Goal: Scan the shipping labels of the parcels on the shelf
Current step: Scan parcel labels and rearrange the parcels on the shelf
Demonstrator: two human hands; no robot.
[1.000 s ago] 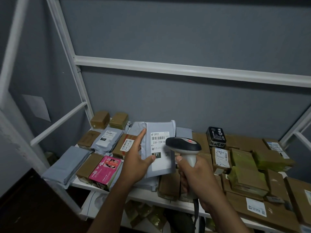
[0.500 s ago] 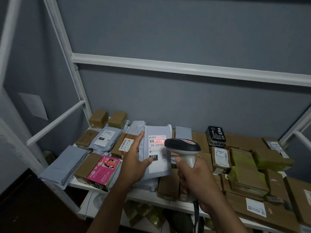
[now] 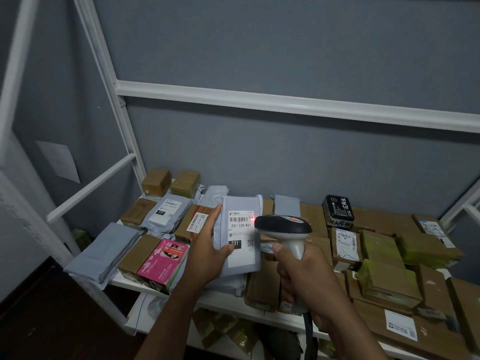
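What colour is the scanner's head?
Black on top, over a pale grey handle, on the scanner; head view.

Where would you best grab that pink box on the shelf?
Probably by its two long sides, from above and the front. The pink box lies flat at the shelf front edge, top face bare; a brown box hugs its left side, so fingers may need to nudge in.

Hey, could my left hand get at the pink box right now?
Probably not yet: the left hand is holding up the grey parcel for the scanner. The pink box lies uncovered just beside it, so once freed, likely yes.
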